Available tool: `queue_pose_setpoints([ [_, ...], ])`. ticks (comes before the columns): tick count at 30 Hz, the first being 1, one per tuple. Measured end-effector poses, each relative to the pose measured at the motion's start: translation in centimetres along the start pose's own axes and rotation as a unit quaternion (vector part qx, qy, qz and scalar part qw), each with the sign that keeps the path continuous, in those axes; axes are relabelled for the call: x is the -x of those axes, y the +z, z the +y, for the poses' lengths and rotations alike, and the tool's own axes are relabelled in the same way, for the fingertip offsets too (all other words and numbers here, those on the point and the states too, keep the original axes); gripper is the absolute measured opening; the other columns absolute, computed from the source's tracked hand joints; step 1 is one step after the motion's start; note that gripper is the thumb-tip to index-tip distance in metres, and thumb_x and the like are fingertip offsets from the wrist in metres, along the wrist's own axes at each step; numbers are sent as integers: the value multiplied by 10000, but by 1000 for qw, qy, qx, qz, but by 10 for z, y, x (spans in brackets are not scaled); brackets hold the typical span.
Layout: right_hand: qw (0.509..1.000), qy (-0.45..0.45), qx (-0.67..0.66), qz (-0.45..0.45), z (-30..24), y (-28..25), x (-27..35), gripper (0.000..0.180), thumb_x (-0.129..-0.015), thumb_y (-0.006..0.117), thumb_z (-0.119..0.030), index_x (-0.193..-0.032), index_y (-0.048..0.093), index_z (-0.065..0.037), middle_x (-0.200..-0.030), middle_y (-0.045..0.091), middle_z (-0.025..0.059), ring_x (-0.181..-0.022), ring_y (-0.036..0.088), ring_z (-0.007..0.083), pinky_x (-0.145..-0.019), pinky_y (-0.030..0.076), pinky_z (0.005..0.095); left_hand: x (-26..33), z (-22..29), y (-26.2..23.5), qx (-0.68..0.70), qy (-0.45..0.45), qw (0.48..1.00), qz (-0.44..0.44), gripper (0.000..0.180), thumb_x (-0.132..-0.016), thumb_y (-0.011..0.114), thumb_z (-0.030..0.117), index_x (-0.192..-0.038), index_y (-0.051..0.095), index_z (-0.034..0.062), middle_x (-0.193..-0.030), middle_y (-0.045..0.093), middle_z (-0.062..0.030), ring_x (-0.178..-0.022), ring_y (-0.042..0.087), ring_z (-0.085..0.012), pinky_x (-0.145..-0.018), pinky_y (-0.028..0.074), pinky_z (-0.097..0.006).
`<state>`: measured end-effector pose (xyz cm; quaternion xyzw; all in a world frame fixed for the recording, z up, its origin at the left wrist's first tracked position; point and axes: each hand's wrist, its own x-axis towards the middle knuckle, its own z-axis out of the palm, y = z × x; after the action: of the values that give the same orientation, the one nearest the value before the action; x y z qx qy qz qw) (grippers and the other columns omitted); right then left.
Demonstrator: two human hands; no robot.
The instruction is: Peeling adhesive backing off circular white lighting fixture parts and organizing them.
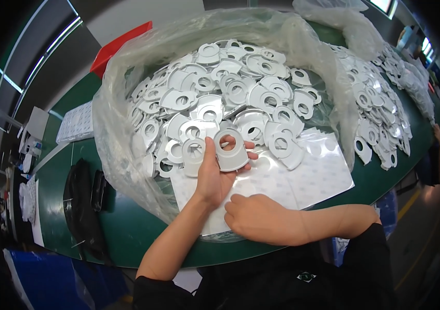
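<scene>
A single fisheye view looks down from the wearer's head, above and behind the left hand point(217, 182) and right hand point(253, 218), facing forward across the worktop point(127, 227). It sits close, both hands near its middle, straight edges bending around them.

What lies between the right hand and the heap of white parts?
In the head view, glossy whitish sheeting lies there; the left hand, holding a white part, extends over it.
</scene>
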<state>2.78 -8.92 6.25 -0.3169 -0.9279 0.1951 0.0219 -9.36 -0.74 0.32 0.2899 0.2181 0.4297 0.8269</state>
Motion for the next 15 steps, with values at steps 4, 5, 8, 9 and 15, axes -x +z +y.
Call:
queue_pose_setpoints([
  [4, 988, -113, -100, -17, 2, -11, 22, 68, -781, 565, -78, -770, 529, -21, -765, 523, 90, -789, 566, 244, -597, 481, 349, 1, 2, 6, -52, -31, 998, 10, 600, -981, 110, 516, -1172, 446, 57, -1051, 588, -172, -870, 604, -232, -707, 464, -311],
  [5, 972, -139, -191, -21, 4, -21, 27, 97, -826, 593, -99, -772, 553, -29, -762, 535, 77, -752, 564, 236, -620, 471, 331, 2, 2, 5, -61, -41, 997, 9, 611, -980, 102, 518, -1187, 443, 56, -1035, 596, -166, -859, 605, -224, -705, 465, -311],
  [8, 887, -154, -435, 2, 20, -49, 29, 92, -841, 636, -112, -815, 591, -36, -774, 560, 62, -737, 572, 215, -635, 463, 304, 5, 1, 1, -63, -49, 997, 14, 639, -974, 97, 533, -1185, 459, 50, -1019, 606, -156, -840, 610, -217, -684, 466, -312],
  [9, 870, -121, -471, 80, 32, -51, 29, 65, -836, 654, -84, -831, 611, -36, -774, 578, 44, -748, 582, 172, -657, 453, 273, 5, 0, -1, -57, -56, 997, 7, 651, -972, 97, 539, -1180, 466, 45, -1016, 608, -155, -841, 611, -217, -675, 464, -311],
  [15, 787, 97, -475, 382, 84, -12, 10, 100, -902, 560, -83, -874, 532, 9, -877, 518, 39, -672, 577, 102, -575, 486, 228, 4, 0, 9, -104, -61, 993, 19, 709, -959, 76, 564, -1160, 493, 27, -967, 621, -133, -794, 620, -211, -652, 456, -304],
])
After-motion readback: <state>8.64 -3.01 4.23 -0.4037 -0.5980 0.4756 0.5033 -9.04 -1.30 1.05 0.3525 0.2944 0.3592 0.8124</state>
